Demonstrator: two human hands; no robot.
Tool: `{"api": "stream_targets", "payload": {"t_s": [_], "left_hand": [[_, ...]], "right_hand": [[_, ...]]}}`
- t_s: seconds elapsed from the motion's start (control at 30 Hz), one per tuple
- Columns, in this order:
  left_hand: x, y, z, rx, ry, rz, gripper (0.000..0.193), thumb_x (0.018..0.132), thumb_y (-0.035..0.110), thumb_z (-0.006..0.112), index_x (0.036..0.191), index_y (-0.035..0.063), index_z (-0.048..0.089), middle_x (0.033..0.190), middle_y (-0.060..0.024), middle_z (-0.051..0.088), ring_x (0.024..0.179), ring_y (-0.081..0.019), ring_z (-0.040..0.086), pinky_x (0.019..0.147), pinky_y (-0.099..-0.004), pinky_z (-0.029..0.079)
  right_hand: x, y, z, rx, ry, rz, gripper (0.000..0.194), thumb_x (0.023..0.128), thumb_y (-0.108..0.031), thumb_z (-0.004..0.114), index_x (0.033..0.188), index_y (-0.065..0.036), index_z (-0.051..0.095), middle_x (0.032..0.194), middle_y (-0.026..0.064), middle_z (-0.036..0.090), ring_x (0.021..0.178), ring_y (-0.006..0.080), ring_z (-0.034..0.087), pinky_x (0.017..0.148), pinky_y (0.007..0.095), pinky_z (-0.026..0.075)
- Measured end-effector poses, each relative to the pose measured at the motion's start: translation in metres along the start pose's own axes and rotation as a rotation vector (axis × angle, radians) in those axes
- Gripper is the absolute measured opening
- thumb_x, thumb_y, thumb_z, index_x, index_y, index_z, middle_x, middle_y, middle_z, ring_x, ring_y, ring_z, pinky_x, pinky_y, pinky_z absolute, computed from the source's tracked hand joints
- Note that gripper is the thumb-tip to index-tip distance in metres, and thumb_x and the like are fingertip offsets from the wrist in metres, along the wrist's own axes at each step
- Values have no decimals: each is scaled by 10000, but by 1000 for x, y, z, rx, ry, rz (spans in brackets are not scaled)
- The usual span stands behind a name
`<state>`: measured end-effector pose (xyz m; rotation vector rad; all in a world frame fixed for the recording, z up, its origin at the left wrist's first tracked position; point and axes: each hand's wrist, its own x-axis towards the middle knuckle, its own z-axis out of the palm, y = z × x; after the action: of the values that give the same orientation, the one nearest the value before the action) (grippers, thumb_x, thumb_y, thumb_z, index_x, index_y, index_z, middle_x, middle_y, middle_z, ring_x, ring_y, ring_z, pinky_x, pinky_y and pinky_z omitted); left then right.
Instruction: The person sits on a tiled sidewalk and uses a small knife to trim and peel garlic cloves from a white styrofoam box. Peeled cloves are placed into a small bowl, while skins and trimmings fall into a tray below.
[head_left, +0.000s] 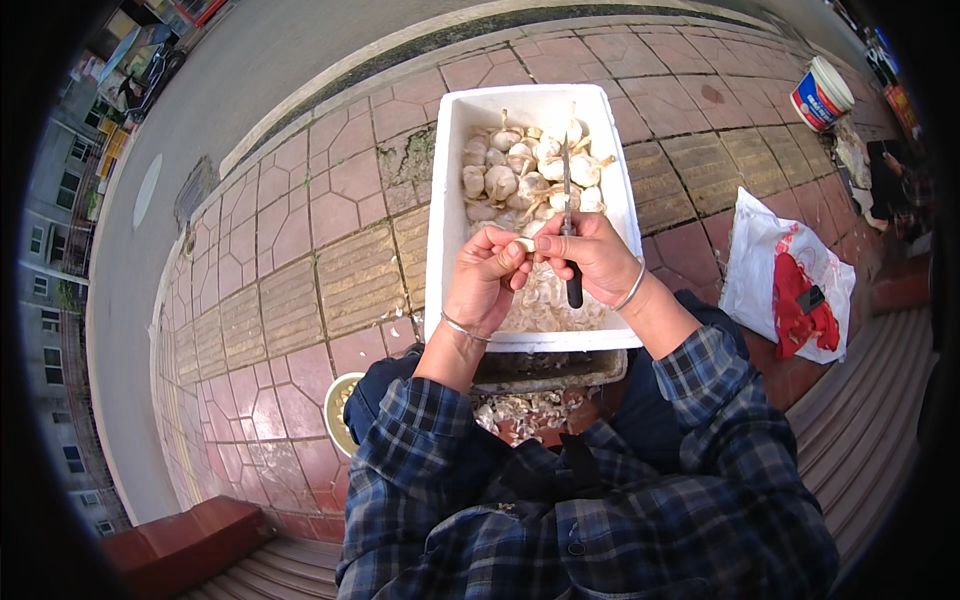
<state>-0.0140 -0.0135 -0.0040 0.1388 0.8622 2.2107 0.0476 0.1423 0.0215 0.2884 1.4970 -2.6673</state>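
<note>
Over a white foam box (444, 225), my left hand (491, 270) pinches a pale garlic clove (526, 244) between thumb and forefinger. My right hand (589, 251) grips a knife (567, 180) with a black handle, its blade pointing away from me, while the thumb touches the clove's right end. Whole garlic bulbs (501, 182) fill the far part of the box. Loose papery garlic skins (555, 304) lie in its near part, beneath my hands. Beside my left knee is a pale bowl (331, 420) holding peeled cloves, partly hidden by my leg.
A dark-walled container (600, 373) sits under the box's near edge, with skins (525, 412) scattered below. To the right lie a white plastic bag (757, 247), a red cloth (791, 300) and a dark phone-like object (810, 299). Farther off stands a bucket (817, 97), near a seated person.
</note>
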Motion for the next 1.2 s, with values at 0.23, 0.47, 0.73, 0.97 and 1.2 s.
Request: {"api": "stream_targets", "payload": {"t_s": [0.23, 0.47, 0.73, 0.97, 1.2], "left_hand": [[3, 0, 5, 314, 111, 232, 77, 823, 7, 621, 846, 48, 561, 796, -67, 631, 664, -115, 577, 519, -206, 447], [1, 2, 10, 525, 132, 288, 101, 802, -10, 640, 842, 38, 562, 803, -62, 632, 664, -112, 587, 521, -212, 460], [2, -1, 4, 178, 79, 43, 107, 839, 0, 594, 939, 27, 569, 813, -68, 628, 669, -129, 590, 561, -230, 485], [2, 0, -1, 213, 17, 46, 172, 844, 9, 590, 1014, 12, 573, 872, -60, 631, 704, -117, 591, 609, -220, 493], [0, 5, 11, 250, 78, -12, 253, 863, 11, 559, 1116, 4, 557, 896, -77, 634, 765, -127, 605, 615, -221, 497]], "right_hand": [[2, 0, 3, -102, 94, 10, 150, 830, -147, 646, 826, -14, 577, 737, 48, 579, 563, 50, 476, 449, 182, 372], [1, -4, 4, -216, 148, -27, 134, 819, -122, 593, 818, 12, 584, 704, 46, 574, 527, 51, 467, 438, 184, 368], [2, 5, 8, -492, 242, -183, 126, 792, -117, 606, 762, 4, 588, 618, 15, 558, 516, 70, 499, 459, 220, 404], [-1, 4, 16, -988, 277, -424, 173, 739, -118, 675, 705, 9, 562, 575, 75, 538, 516, 104, 518, 490, 269, 423], [0, 0, 7, -776, 370, -399, 136, 765, -120, 638, 749, 8, 592, 574, 14, 541, 513, 68, 465, 480, 237, 392]]}}
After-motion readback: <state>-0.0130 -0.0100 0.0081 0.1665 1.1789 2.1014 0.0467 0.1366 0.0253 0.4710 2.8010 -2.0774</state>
